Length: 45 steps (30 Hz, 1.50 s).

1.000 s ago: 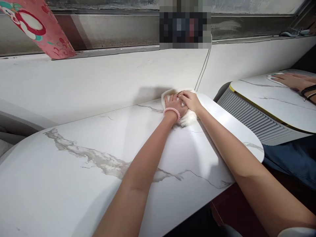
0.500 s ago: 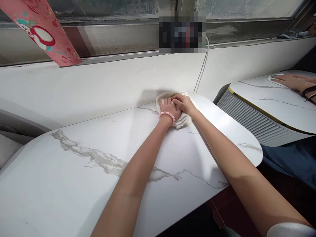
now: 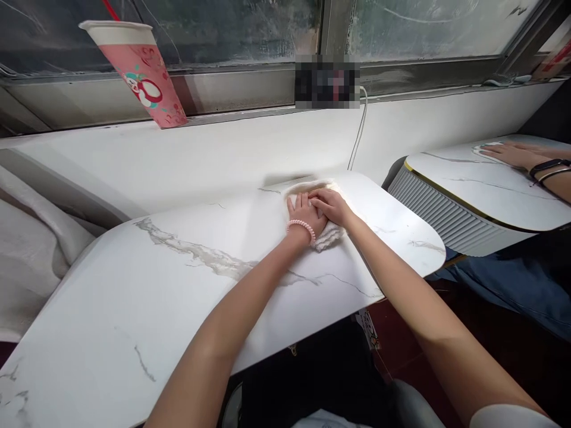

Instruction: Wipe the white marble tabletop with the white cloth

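Both hands flat on the cloth

Your left hand [image 3: 301, 215] and right hand [image 3: 329, 205] press, palms spread, on the white cloth [image 3: 329, 236] at the marble table's [image 3: 178, 297] far edge, just below the cable [image 3: 357, 139]; cloth directly underneath.

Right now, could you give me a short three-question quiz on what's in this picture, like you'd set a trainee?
1. True or false: both of the person's hands rest on the white cloth.
2. Which wrist wears the pink coil band: A) left, B) right, C) neither?
3. Fill in: the pink paper cup stands on the ______ behind the marble table.

Key:
1. True. The left hand and right hand press flat on it, side by side.
2. A.
3. Window ledge. A second person's hand rests on the neighbouring table.
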Available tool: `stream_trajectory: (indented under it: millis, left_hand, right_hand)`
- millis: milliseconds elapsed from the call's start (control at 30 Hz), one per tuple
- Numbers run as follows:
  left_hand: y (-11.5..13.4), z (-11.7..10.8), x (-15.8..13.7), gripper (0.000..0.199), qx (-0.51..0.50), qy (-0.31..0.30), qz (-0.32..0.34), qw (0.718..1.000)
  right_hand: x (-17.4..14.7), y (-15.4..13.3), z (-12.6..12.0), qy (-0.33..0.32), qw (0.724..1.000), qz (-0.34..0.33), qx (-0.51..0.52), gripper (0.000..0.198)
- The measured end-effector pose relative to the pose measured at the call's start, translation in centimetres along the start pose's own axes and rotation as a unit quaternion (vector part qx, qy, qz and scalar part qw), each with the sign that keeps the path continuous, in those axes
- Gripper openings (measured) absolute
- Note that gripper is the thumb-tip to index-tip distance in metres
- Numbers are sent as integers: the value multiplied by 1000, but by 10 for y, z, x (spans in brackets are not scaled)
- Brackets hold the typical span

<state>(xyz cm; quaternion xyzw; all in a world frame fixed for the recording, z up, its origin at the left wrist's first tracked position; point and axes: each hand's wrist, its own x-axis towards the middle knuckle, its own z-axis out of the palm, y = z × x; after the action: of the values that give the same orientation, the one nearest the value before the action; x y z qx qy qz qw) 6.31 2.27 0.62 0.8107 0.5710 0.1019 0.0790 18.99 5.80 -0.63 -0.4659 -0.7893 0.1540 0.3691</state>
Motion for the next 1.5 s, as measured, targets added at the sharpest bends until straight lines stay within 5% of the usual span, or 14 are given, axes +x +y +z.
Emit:
stream_trajectory:
  millis: [467, 733, 1033, 1500]
  left_hand:
    - [23, -1, -90, 79, 14, -34, 45, 998]
    - [37, -4, -117, 80, 19, -56, 70, 996]
    - [31, 3, -123, 92, -43, -12, 104, 994]
    - [15, -3, -125, 70, -53, 10, 123, 991]
  right_hand:
    - [-93, -59, -28, -83, 993, -68, -42, 50]
    - [-125, -81, -39, -105, 991, -65, -55, 56]
    - [-121, -74, -66, -301, 953, -24, 5, 112]
    - [-123, -76, -44, -227, 973, -38, -27, 113]
